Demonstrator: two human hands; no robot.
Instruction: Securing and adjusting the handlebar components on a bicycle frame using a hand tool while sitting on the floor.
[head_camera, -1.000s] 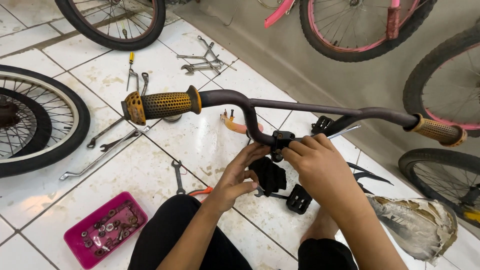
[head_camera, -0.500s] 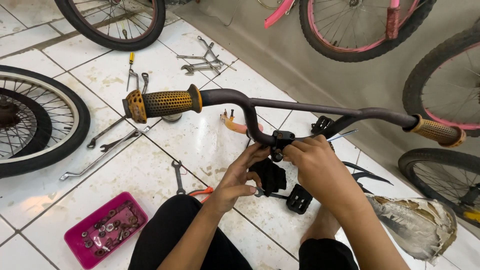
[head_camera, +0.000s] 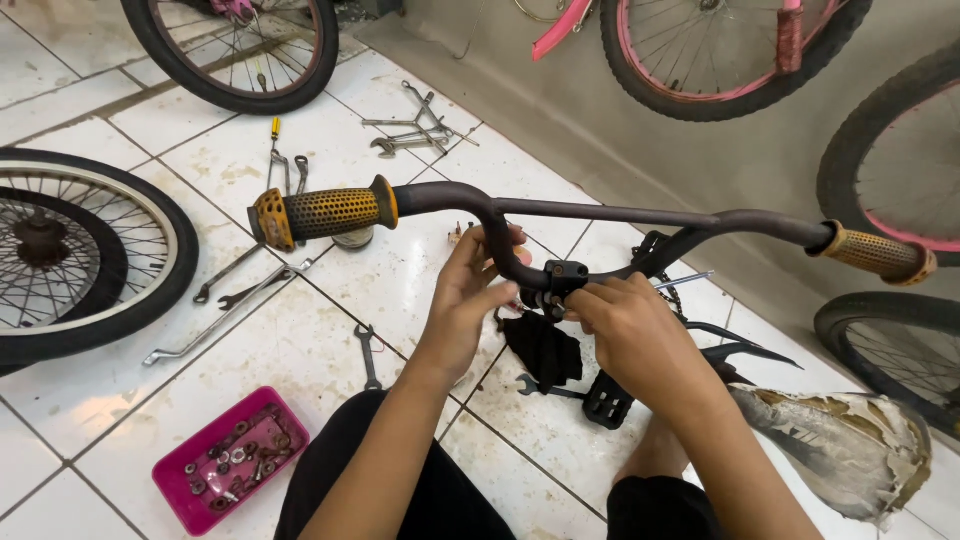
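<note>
A dark bicycle handlebar (head_camera: 600, 213) with two yellow-orange rubber grips (head_camera: 325, 212) stretches across the middle of the head view. My left hand (head_camera: 470, 300) wraps around the bar's downward bend beside the black stem clamp (head_camera: 560, 282). My right hand (head_camera: 630, 335) pinches the clamp from the right side, fingers closed on it. Beneath the hands lie a black pedal (head_camera: 608, 400) and a dark rag or part (head_camera: 545, 350) on the white tiled floor.
A pink tray (head_camera: 232, 470) of nuts and bolts sits at lower left. Several wrenches (head_camera: 410, 130) and a screwdriver lie on the tiles. Bicycle wheels (head_camera: 90, 255) stand at left, top and right. A worn saddle (head_camera: 850, 435) lies at lower right.
My left hand has risen from below the clamp and now grips the bar's bend. My right hand stays on the clamp. The handlebar sits about where it was.
</note>
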